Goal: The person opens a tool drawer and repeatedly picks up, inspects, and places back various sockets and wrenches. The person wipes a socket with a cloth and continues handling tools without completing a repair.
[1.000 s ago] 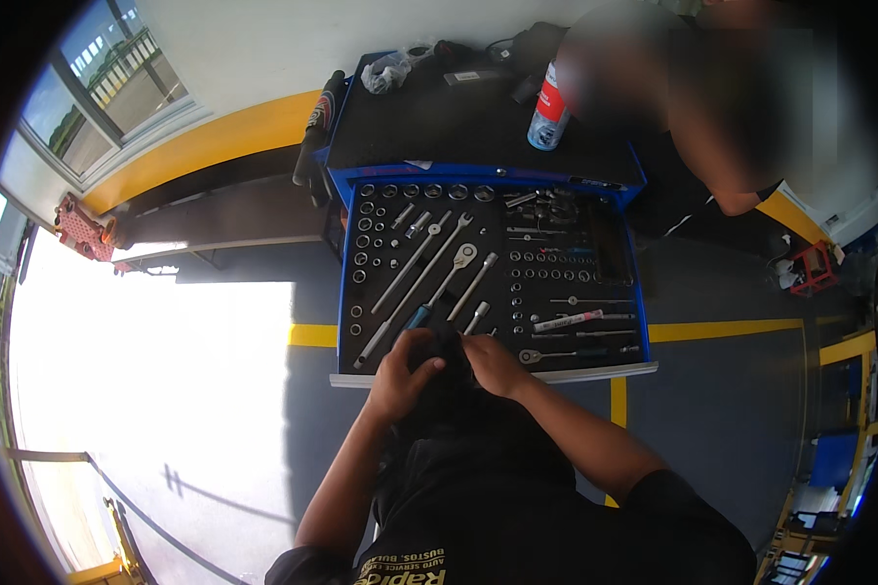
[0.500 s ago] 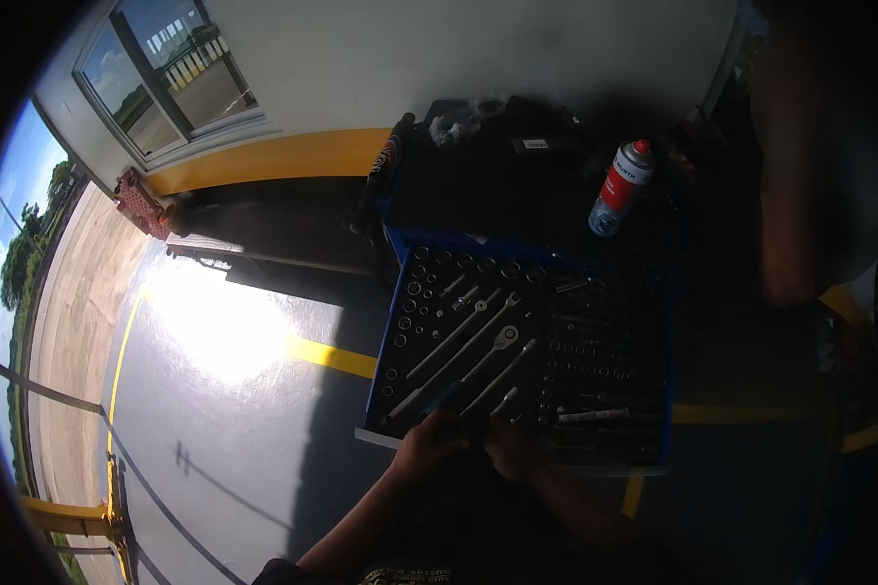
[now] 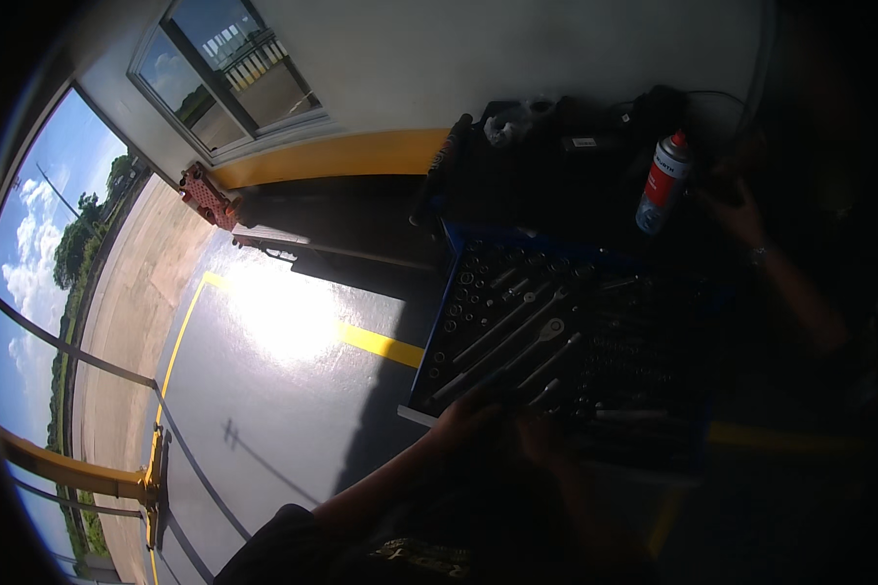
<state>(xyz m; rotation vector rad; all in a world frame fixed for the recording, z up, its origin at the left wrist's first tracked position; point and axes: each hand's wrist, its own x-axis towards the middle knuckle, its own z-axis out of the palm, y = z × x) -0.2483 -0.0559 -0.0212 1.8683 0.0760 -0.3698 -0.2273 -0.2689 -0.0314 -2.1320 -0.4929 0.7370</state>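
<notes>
Down at the near edge of the open blue drawer [image 3: 433, 330], the left hand [image 3: 466, 421] and the right hand [image 3: 537, 437] sit side by side, deep in shadow! It's very dark down there, so whether the fingers of either are apart, together or clamped on something, I can't tell. Nearest the left hand, the ratchet [image 3: 553, 329] lies slantwise in the drawer's left half, its round head pointing up and away, long steel bars running alongside it. Sockets [image 3: 466, 278] line the left and far edges of that half, and over on the right a pale stick [image 3: 631, 414] lies across the dim tools. Up top, on the dark tool chest [image 3: 566, 195], stands a red-capped spray can [image 3: 662, 185], with a co-worker's hand [image 3: 739, 213] just beside it! And out left, dazzling sunlight blazes on the grey floor [image 3: 263, 409].
</notes>
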